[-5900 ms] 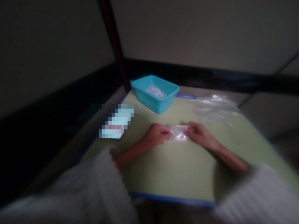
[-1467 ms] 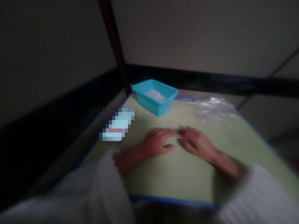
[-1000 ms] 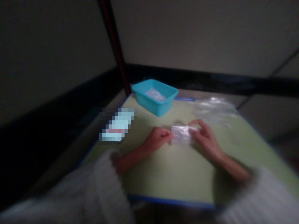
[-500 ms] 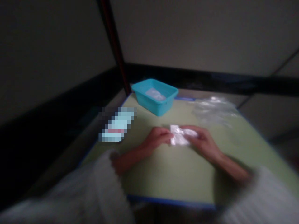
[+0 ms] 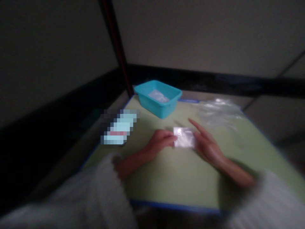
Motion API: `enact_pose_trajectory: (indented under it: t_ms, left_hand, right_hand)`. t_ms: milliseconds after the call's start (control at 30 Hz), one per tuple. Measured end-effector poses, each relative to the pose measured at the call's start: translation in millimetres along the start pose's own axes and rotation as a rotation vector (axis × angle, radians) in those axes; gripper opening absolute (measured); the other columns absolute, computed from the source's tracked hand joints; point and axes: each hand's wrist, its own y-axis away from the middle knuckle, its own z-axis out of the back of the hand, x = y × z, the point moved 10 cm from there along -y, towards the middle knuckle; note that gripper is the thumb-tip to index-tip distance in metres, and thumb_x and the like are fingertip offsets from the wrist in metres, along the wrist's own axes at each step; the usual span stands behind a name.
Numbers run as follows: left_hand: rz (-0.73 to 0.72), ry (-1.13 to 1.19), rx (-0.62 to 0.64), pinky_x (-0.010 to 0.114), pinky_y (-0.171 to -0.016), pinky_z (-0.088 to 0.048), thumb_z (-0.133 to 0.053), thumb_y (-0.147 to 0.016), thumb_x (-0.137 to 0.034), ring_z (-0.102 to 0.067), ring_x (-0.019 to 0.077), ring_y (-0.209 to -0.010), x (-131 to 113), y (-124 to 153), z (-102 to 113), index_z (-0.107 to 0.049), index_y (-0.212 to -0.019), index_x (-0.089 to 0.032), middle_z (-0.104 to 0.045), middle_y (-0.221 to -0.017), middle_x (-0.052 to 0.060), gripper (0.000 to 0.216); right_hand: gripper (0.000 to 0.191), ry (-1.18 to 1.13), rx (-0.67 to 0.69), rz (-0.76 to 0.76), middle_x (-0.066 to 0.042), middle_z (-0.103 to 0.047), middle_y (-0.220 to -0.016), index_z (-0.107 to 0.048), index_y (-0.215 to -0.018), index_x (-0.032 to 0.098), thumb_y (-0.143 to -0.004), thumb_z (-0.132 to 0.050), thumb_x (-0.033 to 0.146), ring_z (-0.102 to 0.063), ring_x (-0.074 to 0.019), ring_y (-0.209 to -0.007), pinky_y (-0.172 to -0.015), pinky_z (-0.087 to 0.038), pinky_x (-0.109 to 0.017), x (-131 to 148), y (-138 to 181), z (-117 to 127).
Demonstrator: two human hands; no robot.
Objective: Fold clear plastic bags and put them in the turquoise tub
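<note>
A small, shiny whitish plastic packet (image 5: 184, 138) lies flat between my hands, just above or on the table; blur hides which. Its left edge is pinched in my left hand (image 5: 160, 140), thumb on top. My right hand (image 5: 209, 145) is at the packet's right edge, index finger stretched up and away, thumb side against or right beside the edge. The lower fingers of that hand are partly hidden. Beyond my hands stands a turquoise plastic basket (image 5: 164, 110), with a similar whitish packet (image 5: 158, 95) inside.
Crumpled clear plastic bags (image 5: 218, 111) lie at the table's back right. A pixelated, light, phone-like object (image 5: 121, 127) is on the left edge. The pale green table (image 5: 176, 181) has a blue rim, and walls rise behind it.
My right index finger has lifted off the packet and stretched out, uncovering its right part, which now looks flatter. The left hand keeps its pinch in place.
</note>
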Motion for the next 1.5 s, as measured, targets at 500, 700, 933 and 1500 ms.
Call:
enact_pose_trajectory:
  t_ms: [500, 700, 933, 1500]
  left_hand:
    - [0.032, 0.08, 0.084, 0.034, -0.08, -0.051, -0.069, -0.07, -0.033, -0.066, 0.0209, -0.083, 2, 1, -10, -0.068, -0.089, -0.008, -0.07, -0.083, 0.01, 0.032]
    - [0.076, 0.133, 0.153, 0.03, -0.074, -0.051, -0.072, -0.067, -0.03, -0.067, 0.0186, -0.079, 1, 6, -19, -0.069, -0.097, -0.009, -0.071, -0.089, 0.01, 0.037]
    - [0.139, 0.161, 0.157, 0.029, -0.064, -0.053, -0.075, -0.063, -0.039, -0.065, 0.0177, -0.068, 6, 9, -24, -0.068, -0.079, -0.008, -0.069, -0.075, 0.008, 0.035]
    - [0.106, 0.161, -0.048, 0.027, -0.06, -0.054, -0.069, -0.071, -0.048, -0.063, 0.0149, -0.065, 8, 7, -9, -0.067, -0.08, -0.007, -0.067, -0.073, 0.007, 0.042]
  right_hand:
    - [0.056, -0.037, -0.003, 0.011, -0.002, -0.063, -0.083, -0.046, -0.133, 0.027, -0.08, -0.061, 0.039, -0.058, -0.0175, -0.071, -0.062, -0.045, -0.03, 3, 1, -5]
    - [0.061, -0.053, 0.031, -0.02, -0.005, -0.068, -0.089, -0.044, -0.135, 0.024, -0.079, -0.062, 0.04, -0.059, -0.0164, -0.069, -0.065, -0.046, -0.03, 4, 3, -10]
    - [0.06, 0.067, 0.168, -0.017, -0.006, -0.07, -0.098, -0.041, -0.139, 0.024, -0.084, -0.058, 0.041, -0.064, -0.0187, -0.08, -0.073, -0.049, -0.033, 2, 5, -19]
    - [0.028, 0.018, -0.052, -0.033, 0.0, -0.067, -0.072, -0.058, -0.095, 0.021, -0.075, -0.069, 0.037, -0.058, -0.0131, -0.06, -0.055, -0.042, -0.025, 4, 1, 2]
